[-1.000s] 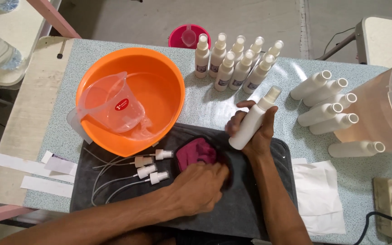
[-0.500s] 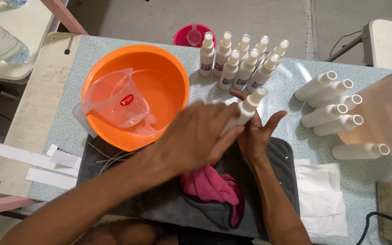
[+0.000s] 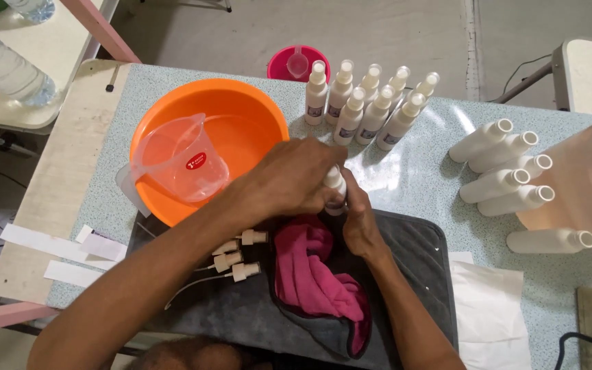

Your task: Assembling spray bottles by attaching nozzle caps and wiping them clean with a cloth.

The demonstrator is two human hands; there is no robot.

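Observation:
My left hand [image 3: 289, 179] is closed over the top of a small white bottle [image 3: 336, 186], held above the dark grey mat [image 3: 416, 257]. My right hand [image 3: 359, 223] grips the same bottle from below. Only a bit of the bottle's upper part shows between the fingers. A crumpled pink cloth [image 3: 310, 274] lies on the mat just under both hands. Three white spray pump heads [image 3: 236, 257] with thin tubes lie on the mat to the left of the cloth.
An orange basin [image 3: 248, 120] holds a clear measuring jug [image 3: 181, 161]. Several capped spray bottles [image 3: 366, 103] stand behind; several uncapped white bottles [image 3: 508, 171] lie at right beside a large translucent container [image 3: 584, 185]. Pink funnel [image 3: 297, 63], paper towel [image 3: 489, 315], white label strips [image 3: 56, 247].
My left hand left the pink cloth on the mat and came up onto the top of the bottle. The bottle dropped lower and closer to me in my right hand.

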